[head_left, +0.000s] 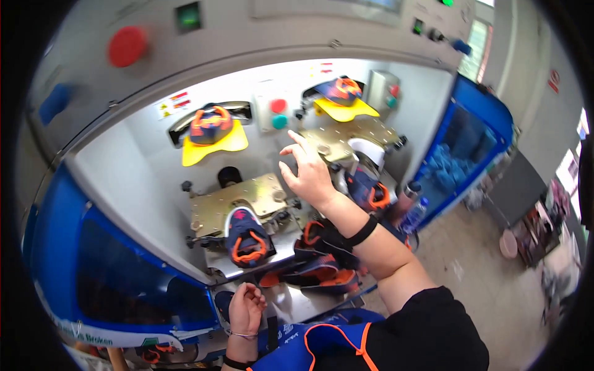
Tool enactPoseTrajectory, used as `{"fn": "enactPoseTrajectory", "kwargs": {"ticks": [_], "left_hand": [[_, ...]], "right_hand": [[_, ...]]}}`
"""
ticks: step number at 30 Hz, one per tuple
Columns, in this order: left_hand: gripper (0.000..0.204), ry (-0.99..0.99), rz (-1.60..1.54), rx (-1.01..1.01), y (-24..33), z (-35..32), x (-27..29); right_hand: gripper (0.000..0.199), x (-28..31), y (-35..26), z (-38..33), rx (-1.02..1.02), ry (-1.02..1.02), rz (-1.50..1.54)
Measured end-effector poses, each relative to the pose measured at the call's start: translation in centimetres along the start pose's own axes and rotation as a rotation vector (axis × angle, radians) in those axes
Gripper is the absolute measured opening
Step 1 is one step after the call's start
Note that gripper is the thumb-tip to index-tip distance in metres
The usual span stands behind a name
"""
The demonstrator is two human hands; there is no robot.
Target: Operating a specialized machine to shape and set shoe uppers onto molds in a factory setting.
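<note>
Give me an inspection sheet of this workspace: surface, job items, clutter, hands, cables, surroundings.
Surface: metal shelf along the machine's front, partly covered.
Job items: left shoe upper and right shoe upper, dark blue and orange, at the front of two stations; two yellow flaps behind.
Clutter: heap of dark-and-orange uppers on the shelf; blue-capped bottle at right.
Hands: right hand raised near the green button, contact unclear; left hand low, fingers curled. Nothing seen in either.
Cables: nothing seen.
Surroundings: blue side door, grey floor, pink bin.
</note>
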State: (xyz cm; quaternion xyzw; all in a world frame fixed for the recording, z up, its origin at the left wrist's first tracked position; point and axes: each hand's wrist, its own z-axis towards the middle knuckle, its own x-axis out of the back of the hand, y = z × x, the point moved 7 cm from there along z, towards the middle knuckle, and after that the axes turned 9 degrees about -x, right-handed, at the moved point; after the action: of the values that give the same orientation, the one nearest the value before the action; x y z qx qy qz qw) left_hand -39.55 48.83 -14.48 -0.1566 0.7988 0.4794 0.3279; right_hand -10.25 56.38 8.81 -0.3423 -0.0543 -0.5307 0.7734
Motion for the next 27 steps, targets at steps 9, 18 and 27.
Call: {"fn": "enactPoseTrajectory", "kwargs": {"ticks": [9,18,27], "left_hand": [[0.025,-0.133,0.179,0.105,-4.8,1.0,-4.3],[0.018,-0.316,0.353,0.112,-12.6,-1.1,-16.3],[0.056,-0.137,0.455,-0.327,-17.0,-5.3,-23.0]], "right_hand": [[0.017,17.1,11.9,-12.4,-0.253,-0.027,-0.262],[0.026,19.6,18.9,-12.5,-0.676,-0.109,0.395],[0.033,20.2,6.5,-22.0,0.171,-0.453,0.209]]}}
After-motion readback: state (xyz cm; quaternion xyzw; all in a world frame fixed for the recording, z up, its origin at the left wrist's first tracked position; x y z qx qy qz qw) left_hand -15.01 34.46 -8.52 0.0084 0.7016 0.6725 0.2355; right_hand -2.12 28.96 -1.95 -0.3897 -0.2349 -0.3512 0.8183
